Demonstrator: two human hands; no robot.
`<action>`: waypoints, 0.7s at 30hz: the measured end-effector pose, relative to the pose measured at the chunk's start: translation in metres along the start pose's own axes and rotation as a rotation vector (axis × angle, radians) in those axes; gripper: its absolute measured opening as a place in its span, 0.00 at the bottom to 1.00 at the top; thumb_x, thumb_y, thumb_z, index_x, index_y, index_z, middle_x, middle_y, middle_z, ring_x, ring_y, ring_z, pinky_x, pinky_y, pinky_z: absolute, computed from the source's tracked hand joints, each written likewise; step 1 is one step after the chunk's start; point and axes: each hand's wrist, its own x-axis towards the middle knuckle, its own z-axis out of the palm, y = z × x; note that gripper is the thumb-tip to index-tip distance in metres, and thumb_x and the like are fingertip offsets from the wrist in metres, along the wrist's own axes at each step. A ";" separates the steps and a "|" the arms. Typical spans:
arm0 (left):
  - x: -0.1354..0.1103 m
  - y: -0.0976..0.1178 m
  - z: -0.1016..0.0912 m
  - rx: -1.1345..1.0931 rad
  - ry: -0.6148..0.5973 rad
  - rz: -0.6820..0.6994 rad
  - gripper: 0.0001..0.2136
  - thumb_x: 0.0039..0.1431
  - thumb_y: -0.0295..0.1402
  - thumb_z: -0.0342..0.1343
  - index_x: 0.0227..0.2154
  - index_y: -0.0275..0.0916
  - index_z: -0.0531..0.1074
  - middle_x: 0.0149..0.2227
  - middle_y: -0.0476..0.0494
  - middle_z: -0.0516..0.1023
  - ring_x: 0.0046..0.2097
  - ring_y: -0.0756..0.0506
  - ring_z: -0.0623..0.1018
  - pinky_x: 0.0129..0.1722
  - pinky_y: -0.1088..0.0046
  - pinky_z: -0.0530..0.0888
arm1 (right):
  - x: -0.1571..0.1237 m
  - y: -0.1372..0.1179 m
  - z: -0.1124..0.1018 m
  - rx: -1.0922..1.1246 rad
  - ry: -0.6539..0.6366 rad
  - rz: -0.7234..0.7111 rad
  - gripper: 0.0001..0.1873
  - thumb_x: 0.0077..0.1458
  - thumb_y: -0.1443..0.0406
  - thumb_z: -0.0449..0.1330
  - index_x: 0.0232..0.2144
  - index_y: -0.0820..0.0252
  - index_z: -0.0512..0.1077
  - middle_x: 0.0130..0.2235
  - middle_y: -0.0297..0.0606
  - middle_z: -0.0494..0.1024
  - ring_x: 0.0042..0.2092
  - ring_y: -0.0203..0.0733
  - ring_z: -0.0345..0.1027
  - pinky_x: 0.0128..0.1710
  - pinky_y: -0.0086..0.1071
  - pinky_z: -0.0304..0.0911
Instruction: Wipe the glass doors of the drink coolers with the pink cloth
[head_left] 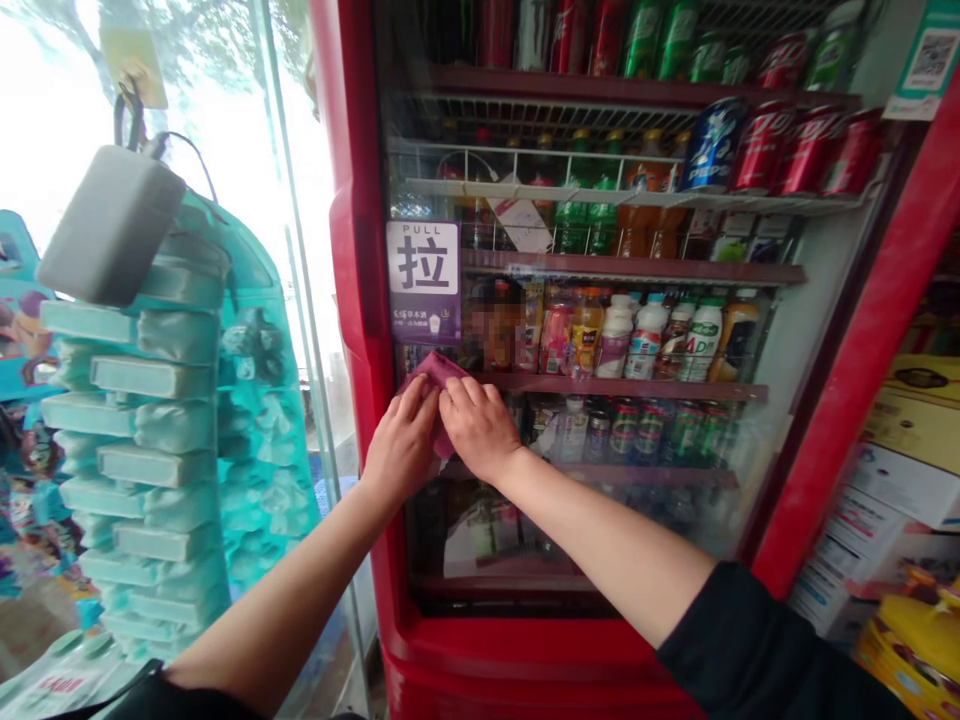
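**Ana:** Forearms are stretching out from the bottom of the view, both sleeves pushed up, and they are meeting at the red fridge (352,300), which is filling the whole middle of the shot.

**Ben:** Its glass door (787,330) is standing shut, with cans and bottles lining the shelves behind it. What is going on at the door's left edge?

**Ana:** Both hands are working a purple cloth (437,372) against the glass, just under the PULL sign (423,283). I'd say they are pressing it flat so that it keeps contact with the pane.

**Ben:** And the grip?

**Ana:** The left hand (401,445) is lying fingers-up, pinning the cloth's lower left part. The right hand (478,425) is covering the rest, its fingers curled over the fabric. Neither is clenching; both are holding the cloth to the door.

**Ben:** Room to move?

**Ana:** Plenty rightward, across bare glass. Leftward the red frame is closing in at once, and beyond it a teal rack (150,450) is standing beside the window. Cardboard boxes (915,470) are crowding the fridge's right side.
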 end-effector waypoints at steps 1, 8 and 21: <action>-0.005 0.004 0.002 -0.016 0.031 -0.020 0.31 0.69 0.27 0.51 0.74 0.33 0.61 0.70 0.28 0.73 0.76 0.33 0.66 0.72 0.51 0.70 | 0.001 0.003 0.004 0.021 0.020 -0.058 0.25 0.76 0.70 0.44 0.64 0.67 0.74 0.68 0.54 0.76 0.67 0.56 0.69 0.63 0.53 0.71; -0.024 0.025 0.017 0.080 -0.044 -0.182 0.32 0.75 0.37 0.50 0.78 0.38 0.54 0.78 0.29 0.60 0.78 0.31 0.63 0.76 0.41 0.60 | -0.017 0.027 0.035 0.127 -0.011 -0.166 0.34 0.73 0.73 0.44 0.78 0.66 0.52 0.80 0.48 0.54 0.82 0.53 0.44 0.81 0.63 0.46; 0.002 -0.007 -0.003 0.118 -0.037 0.004 0.37 0.73 0.31 0.48 0.80 0.39 0.43 0.80 0.33 0.53 0.81 0.32 0.55 0.80 0.36 0.42 | -0.008 -0.004 0.039 0.090 0.053 0.059 0.34 0.73 0.72 0.46 0.78 0.73 0.53 0.79 0.56 0.54 0.81 0.60 0.46 0.80 0.64 0.48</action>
